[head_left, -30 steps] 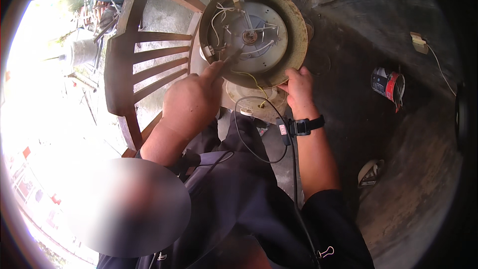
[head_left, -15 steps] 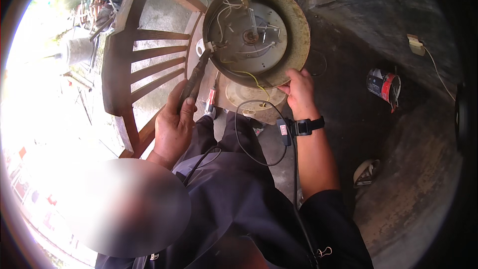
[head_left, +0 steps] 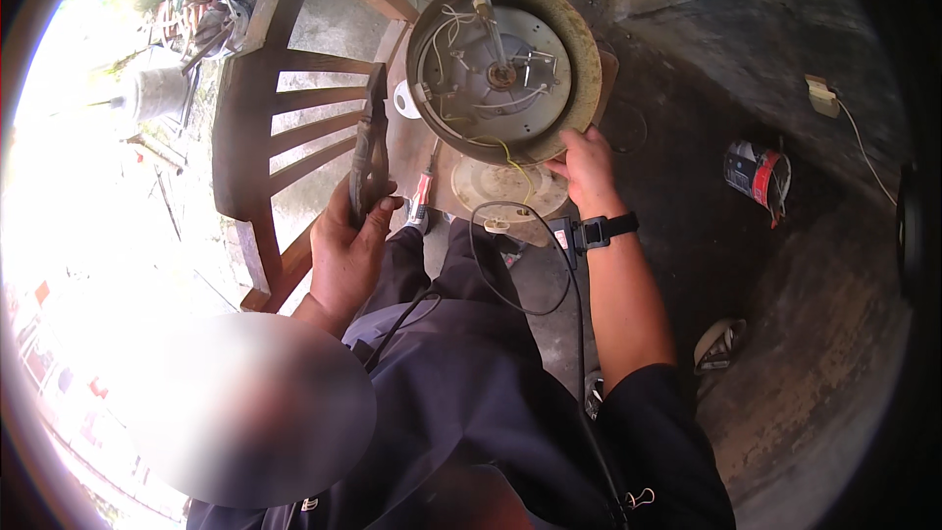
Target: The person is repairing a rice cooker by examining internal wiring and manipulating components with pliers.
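Note:
In front of me a round metal cooker body (head_left: pixel 586 79), seemingly a rice cooker, shows its open underside, with a grey round plate (head_left: pixel 535 116) and loose white wires inside. My right hand (head_left: pixel 589 172) grips its near right rim, the thumb and fingers closed on the edge. A pair of dark, worn pliers (head_left: pixel 366 157) is held in my left hand (head_left: pixel 345 253), to the left of the cooker body and apart from it. From the body a yellow wire (head_left: pixel 510 157) hangs over a cream round cover (head_left: pixel 476 186). A red-and-white-handled screwdriver (head_left: pixel 423 188) lies beside that cover.
The cooker body rests on a wooden chair (head_left: pixel 242 137) with a slatted side at left. A black-and-red bucket (head_left: pixel 754 173) lies on the floor at right, below a wall socket (head_left: pixel 822 96). A cable (head_left: pixel 567 285) loops near my right wrist.
My left hand has drawn the pliers leftward, off the left edge of the cooker body. The body sits slightly differently in the picture, with my right hand still on its rim.

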Motion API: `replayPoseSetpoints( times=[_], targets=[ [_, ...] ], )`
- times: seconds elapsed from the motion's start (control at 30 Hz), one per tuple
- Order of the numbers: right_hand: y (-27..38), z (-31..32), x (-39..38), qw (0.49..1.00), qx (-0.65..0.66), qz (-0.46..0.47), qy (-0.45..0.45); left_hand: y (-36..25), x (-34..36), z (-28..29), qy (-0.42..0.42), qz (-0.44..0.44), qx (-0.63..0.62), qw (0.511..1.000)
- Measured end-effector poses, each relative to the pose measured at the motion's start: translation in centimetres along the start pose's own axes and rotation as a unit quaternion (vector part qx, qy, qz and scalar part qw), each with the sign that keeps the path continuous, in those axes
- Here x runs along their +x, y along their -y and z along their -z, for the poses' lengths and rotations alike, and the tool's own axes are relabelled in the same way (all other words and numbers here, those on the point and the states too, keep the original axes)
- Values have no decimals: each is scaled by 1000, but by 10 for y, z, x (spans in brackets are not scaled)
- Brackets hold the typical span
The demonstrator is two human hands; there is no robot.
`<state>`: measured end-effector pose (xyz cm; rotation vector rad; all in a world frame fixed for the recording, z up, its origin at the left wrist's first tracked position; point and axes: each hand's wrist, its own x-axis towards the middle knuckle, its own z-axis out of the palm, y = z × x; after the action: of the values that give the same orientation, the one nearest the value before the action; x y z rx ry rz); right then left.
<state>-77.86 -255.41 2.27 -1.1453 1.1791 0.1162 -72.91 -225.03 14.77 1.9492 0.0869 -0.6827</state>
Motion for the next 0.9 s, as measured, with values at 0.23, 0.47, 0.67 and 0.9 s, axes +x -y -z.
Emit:
replayPoseSetpoints(
  times=[0.23, 0.47, 0.67, 0.9],
  targets=[
    [-4, -6, 3, 1000, -18, 5, 19, 0, 4, 4, 19, 55, -145, 988],
    [5, 3, -5, 998, -6, 70, 0, 14, -1, 10, 15, 72, -119, 990],
    [-10, -1, 3, 998, -33, 48, 2, 13, -1, 7, 40, 133, -163, 977],
    [-14, -4, 9, 979, -202, -6, 15, 23, 2, 0, 65, 184, -250, 948]
  ],
)
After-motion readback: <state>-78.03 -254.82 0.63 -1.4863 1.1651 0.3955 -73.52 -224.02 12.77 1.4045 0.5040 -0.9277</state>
